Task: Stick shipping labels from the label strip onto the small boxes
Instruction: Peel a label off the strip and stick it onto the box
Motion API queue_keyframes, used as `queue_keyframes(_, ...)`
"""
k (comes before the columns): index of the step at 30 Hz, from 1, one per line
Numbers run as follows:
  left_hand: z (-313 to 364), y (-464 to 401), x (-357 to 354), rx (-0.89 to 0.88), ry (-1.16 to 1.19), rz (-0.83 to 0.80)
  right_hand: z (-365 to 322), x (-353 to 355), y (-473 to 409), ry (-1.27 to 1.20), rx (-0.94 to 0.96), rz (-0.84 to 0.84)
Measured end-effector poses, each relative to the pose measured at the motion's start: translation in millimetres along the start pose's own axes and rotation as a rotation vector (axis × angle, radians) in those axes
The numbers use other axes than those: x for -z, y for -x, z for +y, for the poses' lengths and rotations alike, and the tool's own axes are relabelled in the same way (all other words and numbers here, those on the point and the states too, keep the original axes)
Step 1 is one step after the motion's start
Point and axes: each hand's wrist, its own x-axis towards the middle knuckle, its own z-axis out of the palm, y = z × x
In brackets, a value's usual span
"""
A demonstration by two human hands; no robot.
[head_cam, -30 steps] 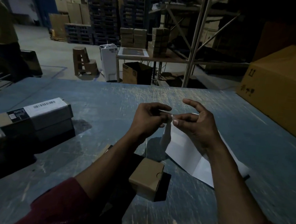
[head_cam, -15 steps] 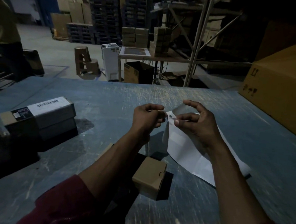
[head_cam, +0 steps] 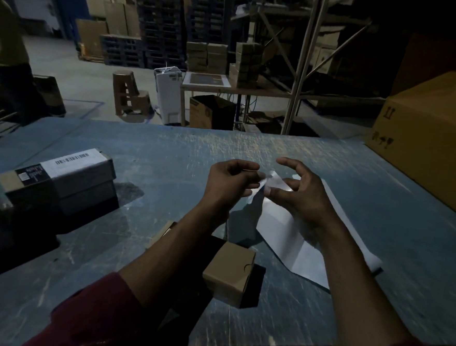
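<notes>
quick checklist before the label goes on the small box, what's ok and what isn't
1. Label strip held: ok, right hand pinches its top end.
2. Label corner lifted: ok, left hand pinches it.
3. Label fully free of the strip: not ok.
4. Small box within reach: ok, on the table between the forearms.
5. Box top free of old labels: ok.
6. Label print side: cannot tell, too dim.

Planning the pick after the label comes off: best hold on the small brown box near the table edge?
Take the small brown box from above, fingers on its two opposite side walls. It sits upright and alone on the table, top face clear. The left forearm crosses its left side and the label strip lies to its right, so coming from above looks least obstructed.
</notes>
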Motion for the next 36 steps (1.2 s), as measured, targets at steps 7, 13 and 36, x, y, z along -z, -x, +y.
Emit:
queue_keyframes(7, -14.0, -3.9, -0.1, -0.307, -0.349, 0.005, -0.1, 4.7, -0.2, -0.065, -0.008, 0.016)
queue_keyframes(13, -13.0, -0.7, 0.8, -0.525, -0.518, 0.063, 4.6, 5.3, -0.8, -0.005, 0.010, 0.017)
queue_keyframes(36, -7.3, 6.1, 1.6, -0.810, -0.812, 0.054, 4.3, 3.3, 3.9, 0.073, 0.024, 0.006)
